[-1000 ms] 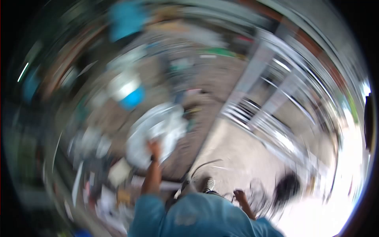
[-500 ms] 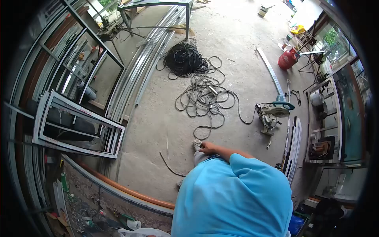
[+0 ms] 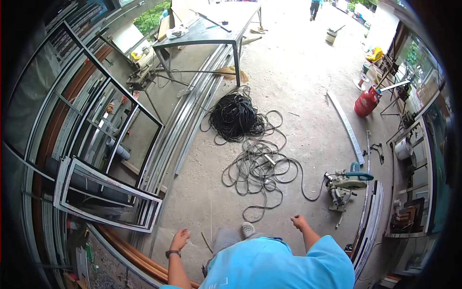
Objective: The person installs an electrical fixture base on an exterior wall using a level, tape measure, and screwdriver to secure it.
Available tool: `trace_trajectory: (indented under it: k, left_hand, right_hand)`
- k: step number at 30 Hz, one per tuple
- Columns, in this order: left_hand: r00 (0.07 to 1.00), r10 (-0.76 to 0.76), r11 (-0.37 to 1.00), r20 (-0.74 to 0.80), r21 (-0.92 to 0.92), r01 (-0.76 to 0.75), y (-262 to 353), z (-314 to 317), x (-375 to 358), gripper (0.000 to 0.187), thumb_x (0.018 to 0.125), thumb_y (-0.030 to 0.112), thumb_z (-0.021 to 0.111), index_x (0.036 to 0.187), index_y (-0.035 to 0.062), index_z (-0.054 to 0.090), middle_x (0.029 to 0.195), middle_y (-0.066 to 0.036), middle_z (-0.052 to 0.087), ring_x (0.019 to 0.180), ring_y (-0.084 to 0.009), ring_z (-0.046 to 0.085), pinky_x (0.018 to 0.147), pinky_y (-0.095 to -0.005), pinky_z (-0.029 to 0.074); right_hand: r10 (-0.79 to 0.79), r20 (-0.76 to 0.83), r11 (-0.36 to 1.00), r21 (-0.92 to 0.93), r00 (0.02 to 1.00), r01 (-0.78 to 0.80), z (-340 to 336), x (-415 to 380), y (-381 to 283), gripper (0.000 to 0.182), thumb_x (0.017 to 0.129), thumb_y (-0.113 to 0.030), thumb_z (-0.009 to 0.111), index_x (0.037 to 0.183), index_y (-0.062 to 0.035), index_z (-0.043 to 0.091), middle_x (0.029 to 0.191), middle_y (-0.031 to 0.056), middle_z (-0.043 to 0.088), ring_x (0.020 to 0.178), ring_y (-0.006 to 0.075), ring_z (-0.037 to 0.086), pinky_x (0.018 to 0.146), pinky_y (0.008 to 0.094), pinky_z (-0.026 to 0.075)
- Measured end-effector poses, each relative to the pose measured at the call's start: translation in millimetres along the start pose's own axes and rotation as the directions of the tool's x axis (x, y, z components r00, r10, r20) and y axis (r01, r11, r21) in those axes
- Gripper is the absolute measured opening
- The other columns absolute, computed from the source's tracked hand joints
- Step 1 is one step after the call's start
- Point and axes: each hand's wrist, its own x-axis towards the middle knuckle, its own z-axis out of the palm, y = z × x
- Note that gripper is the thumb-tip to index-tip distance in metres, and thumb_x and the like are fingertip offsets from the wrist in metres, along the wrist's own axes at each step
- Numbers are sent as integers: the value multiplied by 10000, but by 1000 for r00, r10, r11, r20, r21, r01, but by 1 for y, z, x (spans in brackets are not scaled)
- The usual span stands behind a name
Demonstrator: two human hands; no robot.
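My left hand (image 3: 180, 239), with a dark watch on the wrist, hangs over the floor on the left, fingers loosely apart and holding nothing visible. Out to the right, my right hand (image 3: 299, 222) has its fingers curled together; anything inside them is too small to make out. Between the hands show my grey-trousered leg and a striped shoe (image 3: 248, 229). Ahead on the concrete lie loose loops of black cord (image 3: 257, 166) and a dense tangled black heap (image 3: 234, 117). One strand leads to a miter saw (image 3: 344, 185), right of my right hand.
A dark metal table (image 3: 202, 47) stands ahead on the left, beside long metal profiles (image 3: 192, 113). Window frames (image 3: 106, 195) lean at the left. On the right are a red gas cylinder (image 3: 367, 102), a metal bar (image 3: 345, 126) and stacked profiles (image 3: 368, 224). A person (image 3: 314, 8) is far off.
My body has risen from a bend, and the view has tilted up. My right hand has left the shoe and swung right; my left hand has come into view. A distant person now shows.
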Motion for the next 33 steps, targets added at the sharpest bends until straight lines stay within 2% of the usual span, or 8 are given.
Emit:
trace_trajectory:
  k: [2, 6, 12, 16, 19, 20, 22, 33]
  left_hand:
    - [971, 200, 881, 129, 409, -236, 21, 38, 69, 553, 908, 363, 694, 1338, 35, 582, 1208, -154, 688, 1120, -262, 658, 934, -376, 523]
    - [970, 162, 855, 181, 465, -230, 98, 95, 127, 568, 895, 412, 696, 1312, 35, 619, 1232, -186, 679, 1164, -294, 644, 995, -385, 499]
    - [970, -23, 724, 241, 673, -150, 105, 111, 265, 540, 893, 396, 712, 1288, 37, 631, 1177, -169, 705, 1065, -281, 673, 913, -375, 535]
    - [954, -279, 789, 112, 593, 161, 194, 108, 310, 465, 872, 431, 692, 1188, 91, 695, 956, -93, 728, 795, -252, 684, 651, -422, 559]
    - [979, -166, 811, 117, 581, 69, 269, 128, 365, 374, 884, 344, 686, 1110, 47, 697, 831, -91, 702, 644, -206, 644, 545, -372, 520]
    - [970, -168, 862, 177, 504, 57, 294, 142, 392, 335, 900, 284, 677, 1109, 22, 689, 844, -82, 685, 640, -172, 626, 518, -351, 500]
    - [951, -123, 917, 283, 399, 0, 354, 184, 431, 378, 942, 224, 618, 1257, 28, 546, 834, -46, 603, 628, -137, 571, 487, -330, 448]
    - [738, -89, 812, 669, 478, -335, 570, 484, 503, 260, 958, 156, 628, 1172, 15, 588, 809, -44, 609, 608, -126, 572, 469, -270, 447]
  right_hand:
    - [36, -10, 988, 150, 999, -34, -13, 8, -17, 405, 895, -291, 696, 1160, 13, 657, 896, 110, 680, 712, 201, 658, 548, 339, 513]
    - [70, 67, 920, 382, 995, -90, -18, -9, -58, 427, 915, -276, 683, 1234, -4, 601, 1043, 114, 668, 828, 212, 680, 608, 327, 524]
    - [98, 56, 949, 295, 994, -111, -23, -32, -111, 433, 892, -272, 710, 1176, 48, 643, 1048, 166, 707, 879, 246, 697, 721, 385, 561]
    - [103, -53, 977, 192, 993, -92, -7, 27, -67, 501, 925, -373, 667, 1158, 70, 657, 1084, 236, 709, 944, 312, 696, 845, 437, 540]
    - [320, -161, 839, 506, 934, -201, -68, -16, -187, 517, 967, -435, 603, 1128, 53, 658, 1080, 244, 705, 1026, 322, 680, 876, 425, 527]
    - [291, -413, 850, 526, 863, -36, -35, 28, -148, 547, 964, -499, 581, 1075, 29, 677, 830, 188, 711, 765, 275, 677, 727, 440, 530]
    - [427, -524, 802, 596, 737, -41, -43, 40, -180, 535, 955, -501, 595, 1125, 1, 667, 1022, 204, 720, 958, 302, 689, 844, 411, 533]
    - [570, -226, 615, 755, 790, -228, -89, 137, -174, 573, 873, -545, 627, 1029, -3, 732, 1072, 262, 706, 994, 415, 680, 877, 475, 531]
